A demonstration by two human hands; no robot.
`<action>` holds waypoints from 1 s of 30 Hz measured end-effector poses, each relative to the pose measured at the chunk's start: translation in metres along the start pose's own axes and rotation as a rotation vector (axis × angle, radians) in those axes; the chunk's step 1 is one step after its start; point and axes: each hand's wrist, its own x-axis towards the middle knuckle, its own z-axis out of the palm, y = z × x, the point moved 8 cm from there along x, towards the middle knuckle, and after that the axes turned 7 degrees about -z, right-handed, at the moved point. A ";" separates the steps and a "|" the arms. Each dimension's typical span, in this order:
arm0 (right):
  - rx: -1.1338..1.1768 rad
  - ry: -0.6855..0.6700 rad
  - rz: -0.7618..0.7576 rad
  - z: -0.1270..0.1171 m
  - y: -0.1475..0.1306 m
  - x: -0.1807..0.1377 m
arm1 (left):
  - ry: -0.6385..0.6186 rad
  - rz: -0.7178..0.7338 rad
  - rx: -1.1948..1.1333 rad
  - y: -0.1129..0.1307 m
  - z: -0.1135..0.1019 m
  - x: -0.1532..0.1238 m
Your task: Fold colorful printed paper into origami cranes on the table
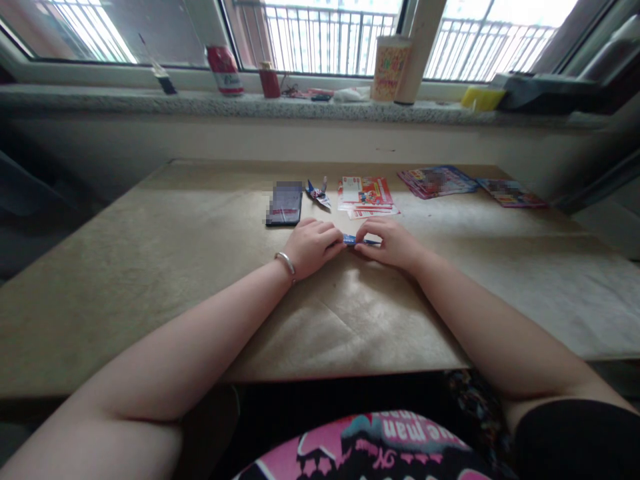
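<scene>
Between both hands, low over the table, is a small narrow piece of blue folded paper (pixel 349 239). My left hand (pixel 313 245) pinches its left end, with a silver bracelet (pixel 285 263) on the wrist. At its right side, my right hand (pixel 387 241) holds it between thumb and forefinger. Just beyond the left hand lies a phone or small tablet (pixel 285 204), its screen partly blurred out. A blue, white and red folded paper figure (pixel 319 194) sits beside the device. Red and white printed sheets (pixel 367 195) lie beyond the right hand.
Colourful printed sheets (pixel 435 181) and another printed stack (pixel 513 193) lie at the table's back right. Along the windowsill (pixel 310 110) stand a red can (pixel 225 70), a red bottle (pixel 269 81), a patterned cup (pixel 391 69) and a yellow item (pixel 483 99). The table's (pixel 150 267) front edge is near my body.
</scene>
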 end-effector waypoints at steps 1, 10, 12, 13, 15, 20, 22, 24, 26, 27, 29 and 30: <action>-0.010 -0.007 -0.010 0.001 -0.002 0.001 | 0.003 -0.006 -0.001 -0.001 0.000 0.000; -0.222 -0.056 0.025 0.010 -0.012 0.004 | -0.030 0.090 -0.065 0.005 0.006 0.001; -0.266 -0.073 0.009 0.013 -0.017 0.006 | -0.036 0.100 -0.044 0.008 0.006 0.001; -0.286 -0.081 -0.003 0.014 -0.019 0.007 | -0.035 0.100 -0.027 0.009 0.005 0.001; -0.316 -0.092 -0.019 0.016 -0.022 0.008 | -0.029 0.099 0.006 0.011 0.004 0.001; -0.317 -0.096 -0.019 0.012 -0.020 0.007 | 0.002 0.104 0.016 0.012 0.002 0.000; -0.304 -0.091 -0.027 0.008 -0.018 0.006 | 0.010 0.094 0.002 0.010 0.001 0.000; -0.299 -0.081 -0.031 0.004 -0.014 0.005 | 0.007 0.076 -0.008 0.007 0.001 0.000; -0.296 -0.076 -0.029 0.001 -0.009 0.003 | 0.001 0.057 -0.015 0.004 0.001 -0.001; -0.294 -0.077 -0.027 0.000 -0.007 0.002 | -0.001 0.049 -0.018 0.003 0.001 -0.001; -0.284 -0.081 -0.019 -0.002 -0.001 0.001 | 0.001 0.039 -0.023 0.002 0.000 -0.001; -0.275 -0.080 -0.014 -0.003 0.002 0.000 | 0.009 0.035 -0.025 0.002 -0.001 -0.001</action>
